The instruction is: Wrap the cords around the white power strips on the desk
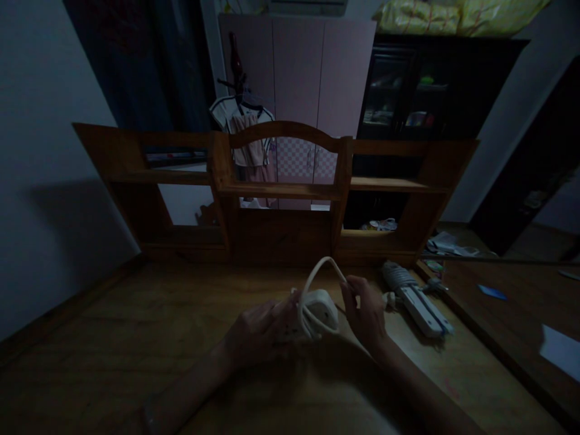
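My left hand [258, 331] is closed around a white power strip [317, 309] held just above the wooden desk [136, 338]. A white cable [322, 266] loops up from the strip in an arch. My right hand [366, 311] pinches the far end of that loop between thumb and fingers, just right of the strip. Part of the cable lies wound around the strip's body.
A second white power strip [423, 305] with a coiled cord [396, 275] lies on the desk to the right. A wooden shelf unit [281, 190] stands along the desk's back. Papers [562, 350] and a blue card [492, 292] lie on the side surface at right.
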Action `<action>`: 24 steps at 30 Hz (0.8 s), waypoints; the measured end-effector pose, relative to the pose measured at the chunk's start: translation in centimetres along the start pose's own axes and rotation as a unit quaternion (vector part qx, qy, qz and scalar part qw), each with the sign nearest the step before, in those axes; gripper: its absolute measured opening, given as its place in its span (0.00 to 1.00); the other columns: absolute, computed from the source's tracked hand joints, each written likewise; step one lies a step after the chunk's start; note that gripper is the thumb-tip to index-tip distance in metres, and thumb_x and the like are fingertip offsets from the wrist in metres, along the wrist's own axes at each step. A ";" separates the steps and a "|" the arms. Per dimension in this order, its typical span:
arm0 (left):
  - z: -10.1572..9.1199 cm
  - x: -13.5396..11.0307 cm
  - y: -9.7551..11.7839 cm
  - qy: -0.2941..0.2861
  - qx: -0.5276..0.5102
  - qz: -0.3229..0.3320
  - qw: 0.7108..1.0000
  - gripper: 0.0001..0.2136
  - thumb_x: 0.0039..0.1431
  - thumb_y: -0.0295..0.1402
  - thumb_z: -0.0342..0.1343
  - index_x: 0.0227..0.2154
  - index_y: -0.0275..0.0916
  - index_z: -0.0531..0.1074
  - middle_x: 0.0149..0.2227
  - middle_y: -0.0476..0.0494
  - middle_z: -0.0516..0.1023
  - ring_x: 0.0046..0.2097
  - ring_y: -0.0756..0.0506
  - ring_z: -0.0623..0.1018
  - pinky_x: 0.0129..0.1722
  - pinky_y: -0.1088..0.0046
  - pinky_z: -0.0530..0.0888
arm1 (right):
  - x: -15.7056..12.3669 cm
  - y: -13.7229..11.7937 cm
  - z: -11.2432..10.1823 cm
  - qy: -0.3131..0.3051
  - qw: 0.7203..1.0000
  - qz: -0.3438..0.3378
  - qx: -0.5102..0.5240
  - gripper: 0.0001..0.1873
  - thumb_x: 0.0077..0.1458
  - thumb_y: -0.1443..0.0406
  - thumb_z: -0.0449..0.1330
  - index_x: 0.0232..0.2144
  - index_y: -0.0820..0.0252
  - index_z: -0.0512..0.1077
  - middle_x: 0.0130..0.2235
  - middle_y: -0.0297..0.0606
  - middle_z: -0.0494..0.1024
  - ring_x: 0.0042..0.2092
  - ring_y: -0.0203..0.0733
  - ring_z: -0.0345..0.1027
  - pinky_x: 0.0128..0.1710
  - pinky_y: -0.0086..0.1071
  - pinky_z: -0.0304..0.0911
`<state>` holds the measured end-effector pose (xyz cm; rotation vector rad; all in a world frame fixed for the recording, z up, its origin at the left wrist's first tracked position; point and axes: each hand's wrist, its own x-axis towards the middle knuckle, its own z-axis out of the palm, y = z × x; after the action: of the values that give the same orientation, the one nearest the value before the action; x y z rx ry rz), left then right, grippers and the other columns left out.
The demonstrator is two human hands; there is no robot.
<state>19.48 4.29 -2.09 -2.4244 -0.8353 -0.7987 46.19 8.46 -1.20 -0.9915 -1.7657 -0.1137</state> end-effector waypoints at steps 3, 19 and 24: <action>-0.2 0.3 -0.1 0.010 -0.014 -0.066 0.998 0.39 0.58 0.35 0.55 0.65 0.36 0.38 0.61 0.30 0.61 0.53 0.39 0.72 0.46 0.64 0.74 | -0.3 -0.1 -0.2 0.022 0.996 0.058 0.064 0.05 0.64 0.63 0.50 0.42 0.58 0.60 0.29 0.33 0.68 0.29 0.38 0.64 0.30 0.31 0.57; 1.3 0.8 -2.3 0.168 -0.219 -0.427 0.861 0.39 0.56 0.38 0.58 0.65 0.43 0.42 0.63 0.36 0.55 0.62 0.38 0.60 0.59 0.54 0.61 | 10.2 -7.8 0.2 0.044 0.868 0.182 0.459 0.09 0.64 0.57 0.51 0.37 0.55 0.58 0.24 0.26 0.65 0.23 0.31 0.57 0.21 0.23 0.53; 0.4 0.4 -1.5 0.217 -0.238 -0.416 0.850 0.42 0.54 0.38 0.59 0.65 0.44 0.39 0.64 0.36 0.53 0.63 0.36 0.59 0.59 0.54 0.61 | 15.2 -8.7 1.8 0.107 0.790 0.205 0.568 0.09 0.60 0.61 0.56 0.32 0.58 0.61 0.22 0.26 0.67 0.21 0.29 0.55 0.22 0.22 0.53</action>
<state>18.89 5.81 -1.79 -2.0176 -1.6653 -1.9871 37.64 12.28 13.70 -0.3828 -1.0292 0.9774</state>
